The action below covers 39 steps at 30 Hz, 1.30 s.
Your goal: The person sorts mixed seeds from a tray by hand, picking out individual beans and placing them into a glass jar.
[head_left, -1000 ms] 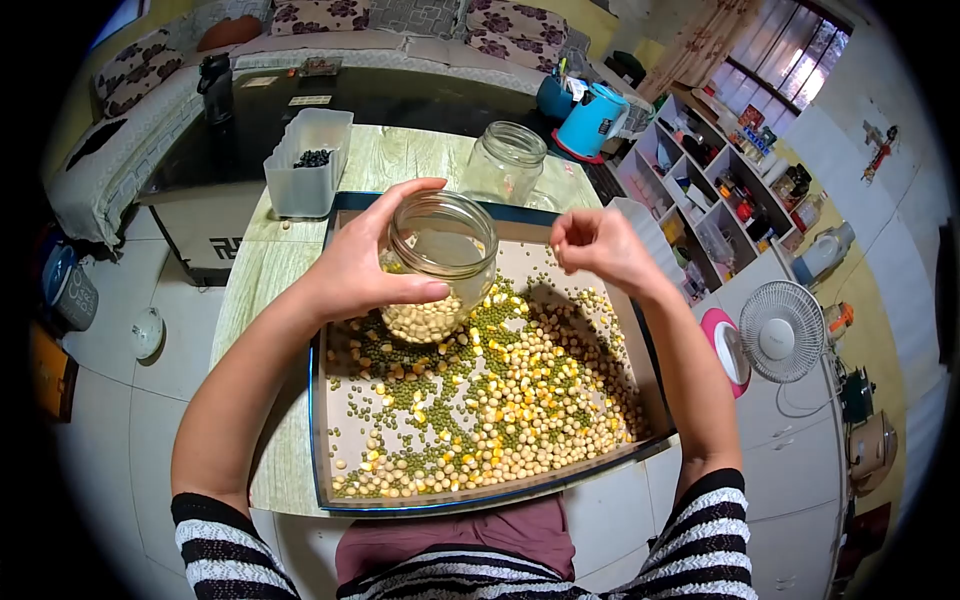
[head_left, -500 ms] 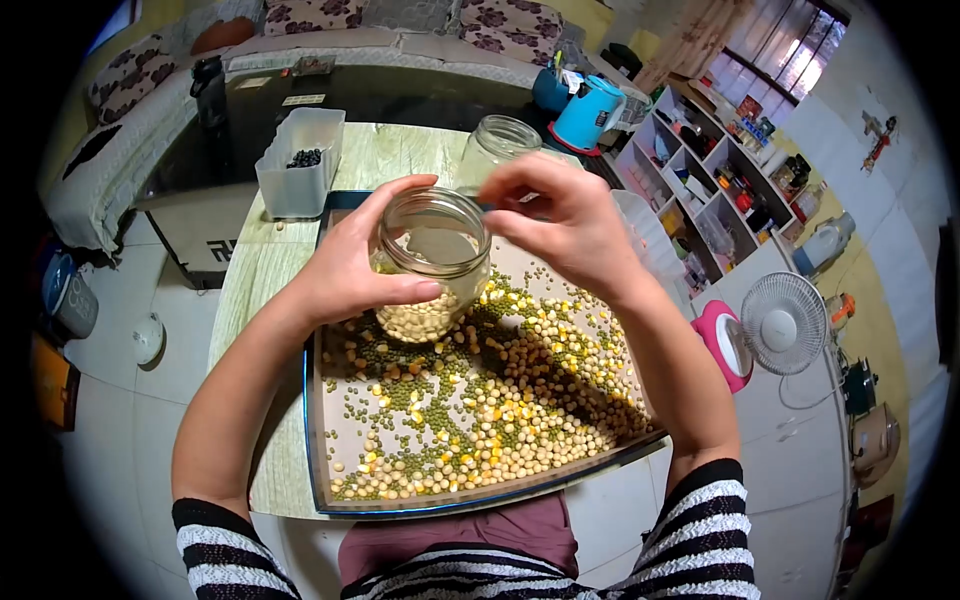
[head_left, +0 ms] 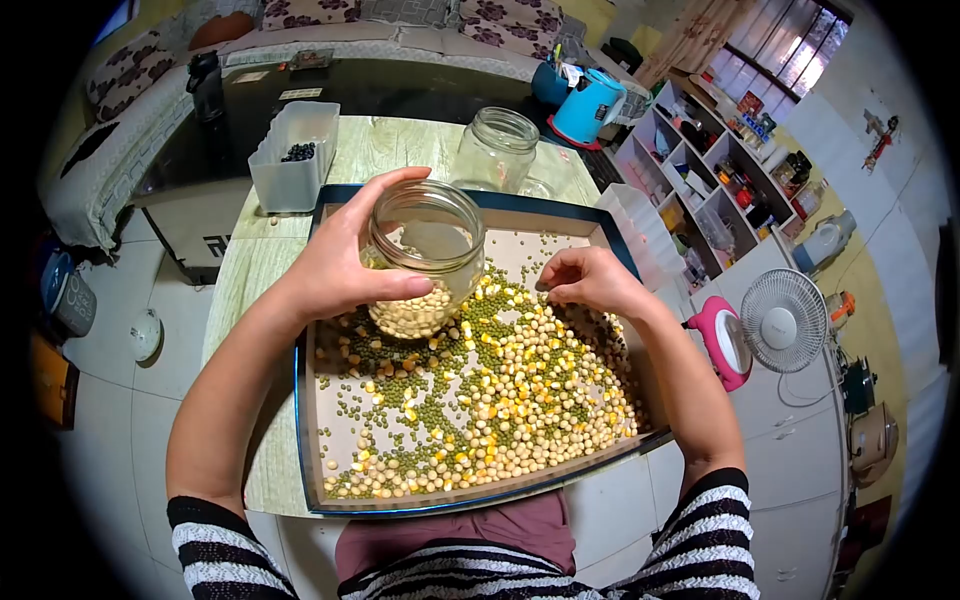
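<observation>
My left hand (head_left: pixel 345 250) is wrapped round a glass jar (head_left: pixel 425 262) without a lid, held over the left part of a shallow box. Pale soybeans (head_left: pixel 410 318) lie in the bottom of the jar. My right hand (head_left: pixel 592 280) is over the right side of the box, thumb and fingers pinched close above the beans; whatever is between the fingertips is hidden. The box (head_left: pixel 304 400) has a dark blue rim and holds mixed soybeans (head_left: pixel 520 440), green mung beans (head_left: pixel 425 415) and yellow corn kernels (head_left: pixel 488 290).
Behind the box stand another glass jar (head_left: pixel 497 150) and a translucent container (head_left: pixel 290 185) with dark beans. A second clear plastic container (head_left: pixel 645 235) is beyond the right edge. A blue kettle (head_left: pixel 588 108), a white fan (head_left: pixel 783 320) and a pink scale-like item (head_left: pixel 717 343) are farther right.
My right hand has moved from beside the jar's mouth down and right, to just above the beans. My left hand still holds the jar in nearly the same place.
</observation>
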Available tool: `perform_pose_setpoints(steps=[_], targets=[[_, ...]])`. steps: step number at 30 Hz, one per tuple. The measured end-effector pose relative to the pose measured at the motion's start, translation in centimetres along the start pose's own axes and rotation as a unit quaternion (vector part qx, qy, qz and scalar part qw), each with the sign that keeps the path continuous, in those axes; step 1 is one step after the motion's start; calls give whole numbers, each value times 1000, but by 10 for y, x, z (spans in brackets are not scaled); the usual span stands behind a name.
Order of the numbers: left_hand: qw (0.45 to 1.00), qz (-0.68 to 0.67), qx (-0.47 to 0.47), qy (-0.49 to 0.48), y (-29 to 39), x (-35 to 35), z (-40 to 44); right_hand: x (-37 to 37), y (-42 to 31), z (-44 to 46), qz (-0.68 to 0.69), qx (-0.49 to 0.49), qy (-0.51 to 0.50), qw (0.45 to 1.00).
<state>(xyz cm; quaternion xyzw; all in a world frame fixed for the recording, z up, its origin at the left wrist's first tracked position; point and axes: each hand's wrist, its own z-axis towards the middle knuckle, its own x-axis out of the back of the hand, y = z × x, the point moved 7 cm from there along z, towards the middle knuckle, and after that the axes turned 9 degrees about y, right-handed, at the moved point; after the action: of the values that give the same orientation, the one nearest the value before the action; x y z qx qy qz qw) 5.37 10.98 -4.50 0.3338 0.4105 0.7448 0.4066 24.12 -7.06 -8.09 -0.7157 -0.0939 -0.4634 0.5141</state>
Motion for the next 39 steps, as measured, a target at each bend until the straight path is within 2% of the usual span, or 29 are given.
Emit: perform_pose_setpoints(steps=[4, 9, 13, 22, 24, 29, 34, 38, 39], targets=[[999, 4, 36, 7, -1, 0, 0, -8, 2, 2, -58, 31, 4, 998], [1000, -1, 23, 4, -3, 0, 0, -8, -2, 4, -122, 65, 18, 990], [1000, -11, 10, 4, 0, 0, -1, -8, -3, 3, -123, 41, 14, 991], [1000, -6, 1, 0, -3, 1, 0, 4, -6, 2, -59, 24, 45, 997], [1000, -1, 4, 1, -1, 0, 0, 9, -6, 4, 52, -9, 50, 997], [1000, 7, 3, -1, 0, 0, 0, 27, -87, 5, 187, 95, 81, 974], [1000, -11, -5, -4, 0, 0, 0, 13, -160, 10, 136, 247, 101, 954], [1000, -15, -1, -5, 0, -1, 0, -1, -173, 10, 52, 264, 104, 957], [1000, -11, -2, -4, 0, 0, 0, 3, -175, 4, 51, 300, 135, 943]])
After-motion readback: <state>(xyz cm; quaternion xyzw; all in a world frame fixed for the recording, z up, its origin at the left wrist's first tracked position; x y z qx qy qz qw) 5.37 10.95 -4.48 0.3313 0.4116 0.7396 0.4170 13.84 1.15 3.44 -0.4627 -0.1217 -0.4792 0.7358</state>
